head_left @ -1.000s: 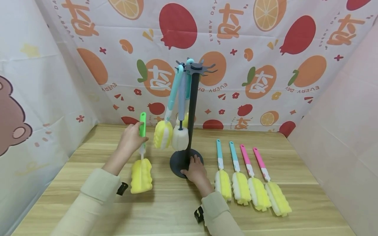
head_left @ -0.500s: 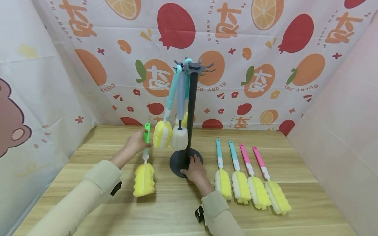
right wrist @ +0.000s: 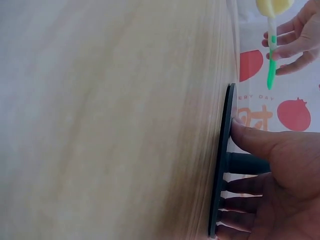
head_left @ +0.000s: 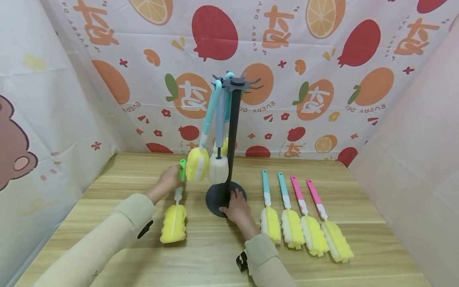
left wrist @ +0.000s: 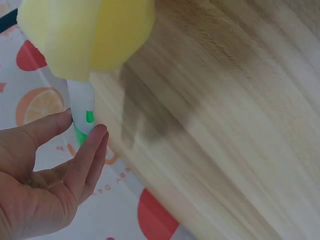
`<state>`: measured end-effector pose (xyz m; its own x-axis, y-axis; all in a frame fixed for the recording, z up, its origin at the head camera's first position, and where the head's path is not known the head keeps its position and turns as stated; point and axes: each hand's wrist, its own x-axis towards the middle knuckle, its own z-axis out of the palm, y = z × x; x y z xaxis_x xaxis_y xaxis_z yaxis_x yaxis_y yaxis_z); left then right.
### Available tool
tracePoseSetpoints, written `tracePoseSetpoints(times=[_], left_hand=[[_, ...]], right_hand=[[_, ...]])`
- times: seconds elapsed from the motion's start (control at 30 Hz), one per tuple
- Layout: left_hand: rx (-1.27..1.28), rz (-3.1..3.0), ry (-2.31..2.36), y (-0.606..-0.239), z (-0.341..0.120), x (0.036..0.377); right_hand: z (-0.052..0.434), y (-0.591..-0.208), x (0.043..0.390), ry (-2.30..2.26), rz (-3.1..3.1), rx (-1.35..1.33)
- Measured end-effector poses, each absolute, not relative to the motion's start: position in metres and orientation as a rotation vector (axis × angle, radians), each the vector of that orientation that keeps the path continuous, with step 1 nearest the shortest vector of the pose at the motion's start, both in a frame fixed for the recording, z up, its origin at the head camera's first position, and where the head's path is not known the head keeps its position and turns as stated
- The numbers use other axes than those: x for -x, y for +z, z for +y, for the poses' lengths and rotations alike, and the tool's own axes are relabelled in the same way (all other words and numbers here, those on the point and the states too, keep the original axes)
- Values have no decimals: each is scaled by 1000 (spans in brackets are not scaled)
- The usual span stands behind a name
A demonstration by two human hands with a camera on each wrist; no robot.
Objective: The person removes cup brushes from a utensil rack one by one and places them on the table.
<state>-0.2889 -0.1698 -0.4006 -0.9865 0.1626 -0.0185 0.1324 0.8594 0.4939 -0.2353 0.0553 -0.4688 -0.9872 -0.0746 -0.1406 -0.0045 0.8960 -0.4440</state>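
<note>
My left hand (head_left: 170,178) pinches the green handle of a sponge bottle brush (head_left: 173,225) between thumb and fingers. The brush is off the table, its yellow sponge toward me; in the left wrist view its white neck (left wrist: 81,97) shows above the fingertips. My right hand (head_left: 238,207) rests on the round base (head_left: 214,198) of a black stand, with fingers extended and thumb touching it, left of the pole (head_left: 234,123). From the hooked top (head_left: 238,82) hang a turquoise brush (head_left: 210,109), a grey-blue brush (head_left: 220,123) with a white sponge, and another turquoise one partly hidden behind.
On the right of the wooden table (head_left: 215,263) several sponge brushes lie in a row: two with turquoise handles (head_left: 266,187) and two with pink handles (head_left: 299,193). A fruit-print cloth (head_left: 161,44) stands behind, with pale cloths at both sides.
My left hand has moved right and slightly lower in the head view, carrying the green-handled bottle brush closer to the stand. The right hand stays on the base.
</note>
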Motion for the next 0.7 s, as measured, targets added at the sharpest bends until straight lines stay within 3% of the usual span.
tracePoseSetpoints(times=[0.7], left_hand=[[-281,2911,743,-419,-165,293]], right_hand=[[55,-466,234,-691,2899,44]])
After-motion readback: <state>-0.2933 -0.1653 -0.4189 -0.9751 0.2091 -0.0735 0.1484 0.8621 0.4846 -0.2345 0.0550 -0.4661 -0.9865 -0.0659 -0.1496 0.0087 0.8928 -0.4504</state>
